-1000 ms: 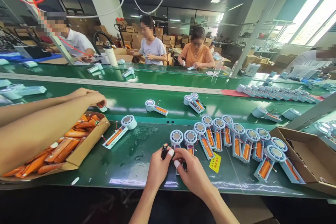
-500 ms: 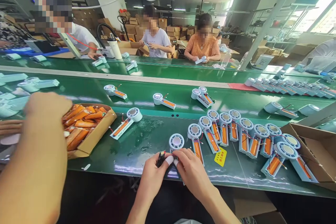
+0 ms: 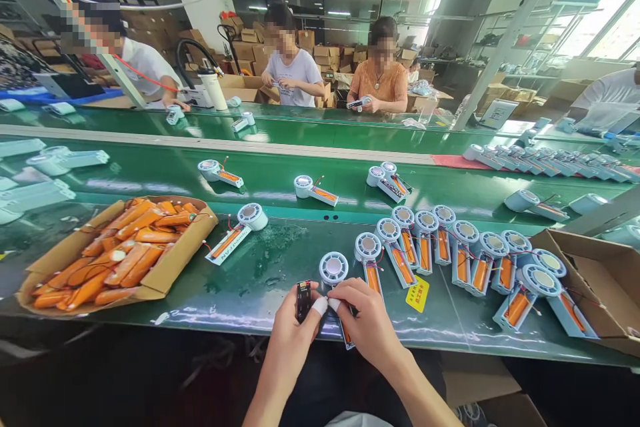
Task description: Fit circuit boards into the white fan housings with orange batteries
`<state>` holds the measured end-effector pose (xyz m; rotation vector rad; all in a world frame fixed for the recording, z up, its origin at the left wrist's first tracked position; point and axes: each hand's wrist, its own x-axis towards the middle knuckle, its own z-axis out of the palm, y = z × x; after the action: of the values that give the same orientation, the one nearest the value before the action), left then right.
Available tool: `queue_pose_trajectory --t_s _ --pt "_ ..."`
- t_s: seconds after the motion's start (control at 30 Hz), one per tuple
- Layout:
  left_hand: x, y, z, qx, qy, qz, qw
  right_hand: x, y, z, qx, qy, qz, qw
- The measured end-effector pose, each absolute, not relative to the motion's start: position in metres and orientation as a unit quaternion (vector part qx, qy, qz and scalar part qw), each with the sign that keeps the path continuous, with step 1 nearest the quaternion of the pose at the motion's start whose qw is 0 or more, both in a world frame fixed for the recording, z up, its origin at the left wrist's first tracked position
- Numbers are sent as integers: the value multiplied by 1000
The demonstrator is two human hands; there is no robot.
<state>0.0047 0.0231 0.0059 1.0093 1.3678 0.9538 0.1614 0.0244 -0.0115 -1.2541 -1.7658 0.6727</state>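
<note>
My left hand is closed around a small black circuit board, held upright between thumb and fingers. My right hand pinches at the left thumb tip; what lies between its fingertips is too small to make out. White covers wrap both thumb tips. Right beneath the hands lies a light-blue handheld fan, its round head pointing away and its handle partly hidden by the right hand. Another fan with an orange battery in its open handle lies just right of it.
A cardboard box of orange batteries stands left. Several open fans crowd the right, beside a yellow card and a cardboard box. Beyond, fans lie on a green belt; co-workers sit across it.
Another person's arm over the battery box at left has gone from view. The circuit board in my left hand now stands more upright and shows more. Both my hands stay close together.
</note>
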Motion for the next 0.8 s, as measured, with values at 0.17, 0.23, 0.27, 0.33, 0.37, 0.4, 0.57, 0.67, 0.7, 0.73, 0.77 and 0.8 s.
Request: queue_pose_trajectory --t_s 0.17,0.23,0.27,0.33,0.37,0.4,0.57,0.67,0.7,0.73,0.77,0.8 --pt "0 18 -1 497 588 366 523 163 26 -15 -504 -732 229 397" --pt "1 18 -5 528 586 352 504 163 27 -13 -501 -752 204 376" --pt "1 18 -6 543 587 343 493 163 28 -11 -499 -763 192 363" --pt "2 18 -6 574 591 327 463 164 28 -6 -493 -785 171 332" --pt "3 17 -5 591 591 322 445 164 28 -3 -491 -797 160 313" --pt "3 17 -5 608 589 320 425 164 28 0 -489 -808 148 293" --pt "-1 15 -7 694 576 299 311 161 27 11 -502 -839 69 198" --pt "-3 12 -11 742 568 261 242 159 27 12 -508 -841 45 181" --pt "-3 11 -12 755 565 250 220 158 27 11 -506 -842 43 179" --pt "-3 10 -13 765 563 242 199 158 27 11 -504 -844 41 176" --pt "-2 9 -13 773 561 237 179 158 27 11 -503 -846 38 173" --pt "-1 8 -13 778 561 234 161 158 27 11 -503 -847 33 169"
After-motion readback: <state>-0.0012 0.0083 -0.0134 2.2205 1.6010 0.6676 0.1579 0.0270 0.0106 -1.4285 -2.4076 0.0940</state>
